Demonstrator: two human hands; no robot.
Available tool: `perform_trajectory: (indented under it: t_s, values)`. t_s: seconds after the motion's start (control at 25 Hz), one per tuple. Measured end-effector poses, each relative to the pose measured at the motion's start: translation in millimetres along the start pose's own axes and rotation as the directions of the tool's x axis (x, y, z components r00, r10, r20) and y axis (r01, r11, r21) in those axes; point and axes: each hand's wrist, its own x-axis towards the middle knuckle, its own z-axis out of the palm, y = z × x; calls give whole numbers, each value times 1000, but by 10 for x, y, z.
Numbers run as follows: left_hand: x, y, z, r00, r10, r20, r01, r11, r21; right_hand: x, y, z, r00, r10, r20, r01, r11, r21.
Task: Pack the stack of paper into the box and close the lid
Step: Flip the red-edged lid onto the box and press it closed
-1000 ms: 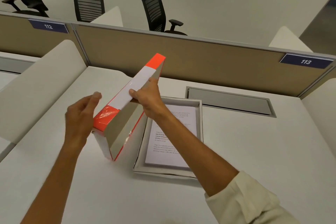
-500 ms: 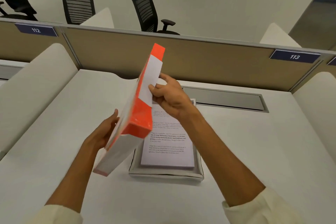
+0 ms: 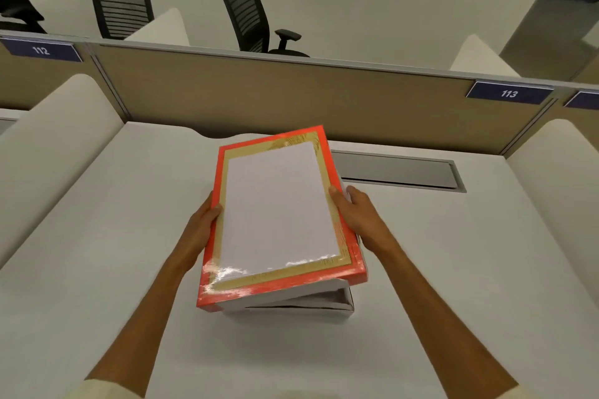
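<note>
Head view: looking down on a matte off-white laminate desk (image 3: 97, 236), smooth and bare-surfaced, with rounded cream side dividers and a tan fabric-covered partition panel (image 3: 291, 97) running across the back. Holding above the middle of the desk a glossy rectangular cardboard lid (image 3: 278, 214), orange-red at the rim, with a thin gold patterned border framing a plain white centre panel; showing shiny wrinkled highlights along the near edge and near corner, like a film wrap. Gripping the lid's left long edge with the left hand (image 3: 201, 230), thumb pressing on the top face at the orange rim, the other fingers hidden beneath, so cannot tell how those are lying. Gripping the right long edge with the right hand (image 3: 359, 217), thumb resting on the gold border, remaining fingers curled together down the side wall and under. Tilting the lid slightly, the near left corner sitting lower than the near right corner, leaving a wedge-shaped gap there. Sitting directly under the lid, resting on the desk, a shallow pale grey cardboard box base (image 3: 343, 311), only its near wall and right near corner showing. Peeking through the gap, layered white edges of the stack of paper (image 3: 311, 301) lying inside the box base. Lying flush in the desk behind the lid, a long brushed-grey metal cable flap (image 3: 405, 172). Hanging on the partition, dark blue number plates reading 112 and 113. Standing beyond, black mesh-backed office chairs (image 3: 249, 13).
</note>
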Motion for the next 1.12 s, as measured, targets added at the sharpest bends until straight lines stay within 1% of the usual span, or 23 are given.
perform_trajectory:
  t_s: [0.08, 0.16, 0.24, 0.4, 0.56, 0.68, 0.96, 1.12]
  values:
    - [-17, -46, 104, 999, 35, -7, -34, 994, 107, 51, 298, 65, 998, -3, -70, -7, 989, -147]
    - [-27, -118, 186, 997, 74, -8, -71, 980, 187, 117, 582, 136, 996, 20, -91, -40, 973, -225]
    - [0, -202, 256, 995, 95, -14, -88, 961, 261, 133, 798, 198, 993, 43, -112, -70, 965, -254]
    - [123, -321, 352, 996, 73, -57, -45, 919, 393, 135, 1084, 293, 985, 44, -167, -86, 964, -253]
    - [187, -370, 422, 992, 117, -35, -89, 886, 455, 187, 1244, 326, 978, 78, -193, -120, 969, -217]
    - [241, -420, 462, 991, 125, -52, -83, 866, 493, 194, 1296, 345, 977, 99, -191, -137, 971, -195]
    - [242, -494, 494, 989, 133, -67, -78, 847, 525, 214, 1353, 380, 978, 112, -176, -150, 964, -218]
    - [274, -501, 516, 987, 140, -82, -73, 832, 550, 264, 1380, 402, 979, 101, -179, -146, 953, -265]
